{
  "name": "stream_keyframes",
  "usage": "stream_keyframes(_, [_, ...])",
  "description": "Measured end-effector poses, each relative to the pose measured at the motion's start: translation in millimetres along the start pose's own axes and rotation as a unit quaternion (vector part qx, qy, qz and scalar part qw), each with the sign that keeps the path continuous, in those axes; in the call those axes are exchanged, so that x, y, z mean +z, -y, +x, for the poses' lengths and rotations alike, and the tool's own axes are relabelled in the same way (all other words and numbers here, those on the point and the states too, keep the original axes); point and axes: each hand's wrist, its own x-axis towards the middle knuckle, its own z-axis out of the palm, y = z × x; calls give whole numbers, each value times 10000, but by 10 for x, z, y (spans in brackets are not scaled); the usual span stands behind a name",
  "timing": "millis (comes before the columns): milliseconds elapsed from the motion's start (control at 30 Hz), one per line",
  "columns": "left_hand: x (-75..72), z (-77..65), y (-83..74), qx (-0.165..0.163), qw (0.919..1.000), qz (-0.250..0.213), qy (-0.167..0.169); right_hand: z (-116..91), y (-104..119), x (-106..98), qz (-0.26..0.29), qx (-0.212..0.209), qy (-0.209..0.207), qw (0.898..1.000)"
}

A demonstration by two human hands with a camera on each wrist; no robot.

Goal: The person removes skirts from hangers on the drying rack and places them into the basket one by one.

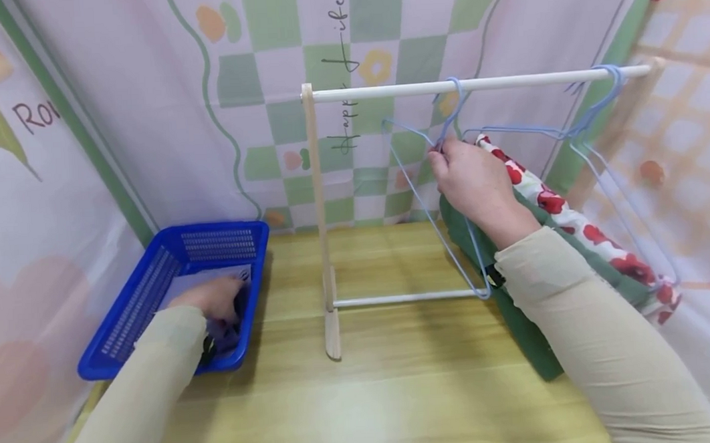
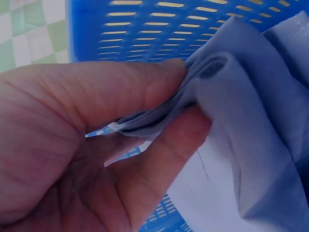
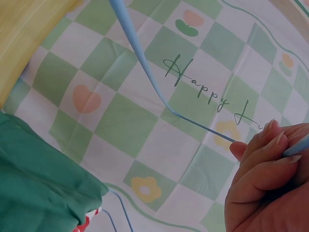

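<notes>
Two hands at work, one on cloth and one on a hanger

We pinch a grey-blue cloth (image 2: pixel 260 121) with our left hand (image 1: pixel 211 299), its folds bunched between thumb and fingertips, which are parted only by the layers of fabric. The blue basket (image 1: pixel 219 244) surrounds this grip, and the cloth drapes away from the fingertips inside it. Beneath the pinch we see a pale piece (image 1: pixel 180 284); whether it is paper or fabric, we cannot tell.

Well apart, to the right of that grip, our right hand (image 1: pixel 479 178) is curled closely round a blue hanger (image 3: pixel 141 57) just below its hook. Above the fingers, the hook sits over the white rail (image 1: pixel 384 91) of the rack. A green garment (image 3: pixel 43 169) hangs below and beside this hand, and a red-flowered cloth (image 1: pixel 549 201) slants down just to its right. Farther right of the grip, more hangers (image 1: pixel 604 101) hook over the rail. Between our two hands stands a wooden post (image 1: pixel 319 203), its foot on the table (image 1: pixel 364 395).
</notes>
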Motion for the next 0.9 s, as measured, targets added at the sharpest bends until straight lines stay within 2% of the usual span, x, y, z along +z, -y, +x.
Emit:
stream_keyframes(200, [39,-18,36,19,9998,-177,-6,-5,20,10,30,-12,117,9999])
stream_keyframes(600, [48,-5,-33,210,9997,-53,110,-6,-7,-13,-20,9,122,9999])
stream_keyframes(900, [59,-55,-61,35,9993,-337,129,-14,0,-28,-25,25,158,9999])
